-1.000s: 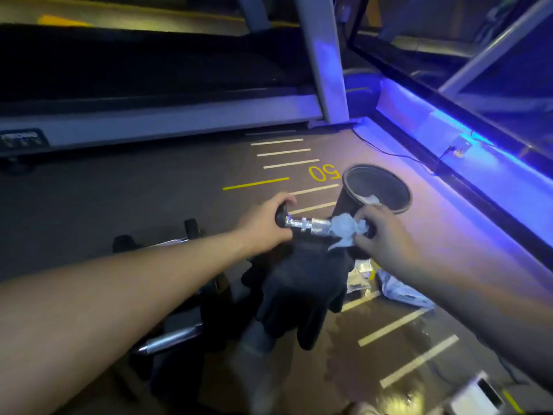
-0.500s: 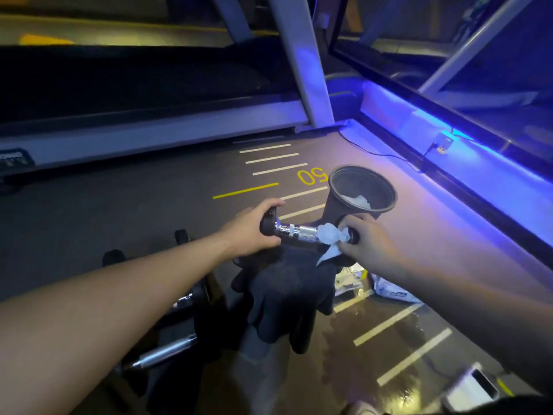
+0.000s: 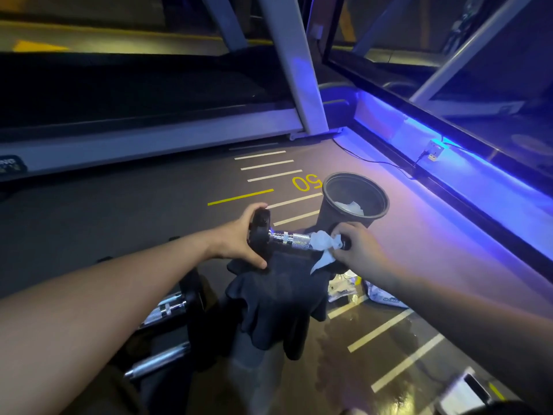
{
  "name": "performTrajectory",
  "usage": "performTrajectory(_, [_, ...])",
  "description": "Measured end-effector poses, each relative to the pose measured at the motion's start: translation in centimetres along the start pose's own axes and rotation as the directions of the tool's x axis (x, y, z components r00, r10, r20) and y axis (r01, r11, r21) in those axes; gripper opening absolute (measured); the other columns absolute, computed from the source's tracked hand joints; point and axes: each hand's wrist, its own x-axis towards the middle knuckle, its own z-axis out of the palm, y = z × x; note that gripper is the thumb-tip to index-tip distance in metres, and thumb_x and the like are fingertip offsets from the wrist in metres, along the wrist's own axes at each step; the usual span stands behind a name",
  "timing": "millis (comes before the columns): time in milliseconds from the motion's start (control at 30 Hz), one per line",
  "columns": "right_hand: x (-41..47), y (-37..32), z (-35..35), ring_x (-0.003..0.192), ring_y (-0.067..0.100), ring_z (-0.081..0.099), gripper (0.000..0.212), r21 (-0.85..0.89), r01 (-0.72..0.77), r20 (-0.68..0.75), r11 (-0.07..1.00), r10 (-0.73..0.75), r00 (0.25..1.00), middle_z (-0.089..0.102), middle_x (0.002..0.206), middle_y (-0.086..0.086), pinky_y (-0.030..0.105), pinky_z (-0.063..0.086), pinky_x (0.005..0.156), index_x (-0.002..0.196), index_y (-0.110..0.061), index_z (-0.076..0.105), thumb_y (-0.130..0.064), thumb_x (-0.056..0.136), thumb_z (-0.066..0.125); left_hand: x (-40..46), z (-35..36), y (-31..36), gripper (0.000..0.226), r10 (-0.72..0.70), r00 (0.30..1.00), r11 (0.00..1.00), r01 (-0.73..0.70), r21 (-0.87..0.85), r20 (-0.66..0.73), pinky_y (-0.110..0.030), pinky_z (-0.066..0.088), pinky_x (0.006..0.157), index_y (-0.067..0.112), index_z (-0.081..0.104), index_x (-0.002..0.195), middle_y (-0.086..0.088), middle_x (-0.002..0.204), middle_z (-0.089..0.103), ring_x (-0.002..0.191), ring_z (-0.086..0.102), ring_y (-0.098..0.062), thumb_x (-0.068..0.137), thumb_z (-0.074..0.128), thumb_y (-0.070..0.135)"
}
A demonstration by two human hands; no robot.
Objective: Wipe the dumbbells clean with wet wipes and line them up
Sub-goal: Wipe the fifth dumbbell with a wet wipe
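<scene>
A small dumbbell (image 3: 288,238) with a chrome handle and black ends is held level above a pair of black gloves (image 3: 279,298). My left hand (image 3: 239,238) grips its left black end. My right hand (image 3: 359,250) pinches a white wet wipe (image 3: 324,245) against the right part of the handle and covers the right end. Two more dumbbells lie on the floor at the lower left, the upper one (image 3: 170,307) and the lower one (image 3: 158,359) both partly hidden by my left forearm.
A dark bin (image 3: 332,217) holding used wipes stands just beyond the dumbbell. Wipe packets (image 3: 383,296) lie on the floor under my right forearm. A treadmill base (image 3: 143,145) runs along the back. A blue-lit ledge (image 3: 484,187) borders the right side.
The view shifted slightly. My left hand turned the dumbbell's left end, and my right hand with the wipe slid toward the handle's right end.
</scene>
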Motion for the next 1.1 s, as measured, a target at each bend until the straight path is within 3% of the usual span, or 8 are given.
performTrajectory(233, [0.2,0.2,0.1,0.08,0.018,0.056,0.033,0.005,0.027,-0.061,1.0,-0.027,0.998,0.057,0.086,-0.008,0.044,0.051,0.072,0.07,-0.04,0.05,-0.015,0.065,0.07,-0.3,0.0,0.5,0.111,0.058,0.998,0.994,-0.061,-0.088,-0.037,-0.029,0.055,0.093,0.037,0.027,0.141,0.006,0.121,0.051,0.112,0.06,-0.019,0.058,0.095,0.009])
performTrajectory(400, [0.6,-0.4,-0.6,0.065,0.015,0.053,0.025,0.078,0.014,-0.089,0.997,-0.007,0.996,0.056,0.071,-0.006,0.03,0.043,0.057,0.071,-0.028,0.054,-0.009,0.068,0.071,-1.2,-1.4,2.2,0.104,0.116,0.985,0.981,-0.134,-0.14,-0.127,-0.01,0.051,0.079,0.032,0.034,0.143,0.006,0.111,0.052,0.096,0.058,-0.005,0.063,0.09,-0.004])
performTrajectory(500, [0.8,-1.9,-1.2,0.06,0.01,0.051,0.022,0.205,0.038,-0.152,0.978,-0.006,0.988,0.058,0.065,-0.005,0.031,0.045,0.058,0.068,-0.021,0.056,-0.007,0.07,0.073,-2.4,-3.3,3.5,0.103,0.15,0.955,0.937,-0.22,-0.273,-0.254,-0.015,0.052,0.086,0.046,0.041,0.137,-0.006,0.12,0.053,0.101,0.063,-0.013,0.059,0.094,0.005])
performTrajectory(633, [0.5,-3.4,-0.7,0.056,0.008,0.051,0.023,0.355,0.038,-0.178,0.934,0.027,0.984,0.055,0.059,-0.014,0.031,0.047,0.055,0.067,-0.024,0.056,-0.01,0.072,0.073,-3.4,-4.9,4.9,0.095,0.143,0.921,0.87,-0.292,-0.398,-0.361,-0.019,0.05,0.093,0.056,0.048,0.128,0.001,0.121,0.057,0.114,0.063,-0.014,0.05,0.091,0.024])
performTrajectory(767, [-0.2,-3.2,0.9,0.07,0.011,0.049,0.028,0.213,0.046,-0.047,0.976,-0.037,0.998,0.055,0.073,-0.009,0.013,0.037,0.062,0.07,-0.025,0.051,-0.012,0.076,0.076,-4.5,-3.9,4.3,0.102,0.17,0.96,0.92,-0.236,-0.314,-0.224,-0.006,0.045,0.086,0.036,0.036,0.148,0.013,0.124,0.055,0.104,0.06,0.011,0.069,0.084,-0.007])
performTrajectory(900, [-0.7,-3.6,0.5,0.079,0.01,0.05,0.015,0.114,0.047,0.034,0.992,-0.051,0.998,0.06,0.09,0.003,0.002,0.034,0.067,0.084,-0.009,0.059,-0.012,0.08,0.073,-5.0,-3.5,3.8,0.106,0.151,0.968,0.941,-0.203,-0.27,-0.201,-0.002,0.042,0.084,0.032,0.031,0.153,0.016,0.126,0.05,0.1,0.054,0.025,0.069,0.084,-0.007])
performTrajectory(1000, [-0.3,-3.7,0.0,0.089,0.02,0.054,0.02,0.077,0.073,0.013,0.994,-0.074,0.997,0.064,0.091,0.005,0.005,0.035,0.069,0.083,-0.008,0.063,-0.022,0.077,0.075,-5.0,-3.6,4.2,0.104,0.165,0.962,0.947,-0.216,-0.238,-0.217,0.001,0.039,0.084,0.035,0.033,0.152,0.02,0.127,0.051,0.102,0.05,0.029,0.07,0.085,-0.004])
performTrajectory(1100, [0.2,-4.1,-0.4,0.083,0.018,0.055,0.023,0.083,0.142,-0.095,0.986,-0.134,0.986,0.062,0.083,-0.002,0.024,0.042,0.072,0.08,-0.021,0.063,-0.041,0.069,0.069,-4.9,-3.6,4.5,0.103,0.177,0.958,0.948,-0.227,-0.224,-0.224,0.001,0.039,0.084,0.034,0.034,0.152,0.022,0.128,0.051,0.103,0.049,0.029,0.071,0.085,-0.004])
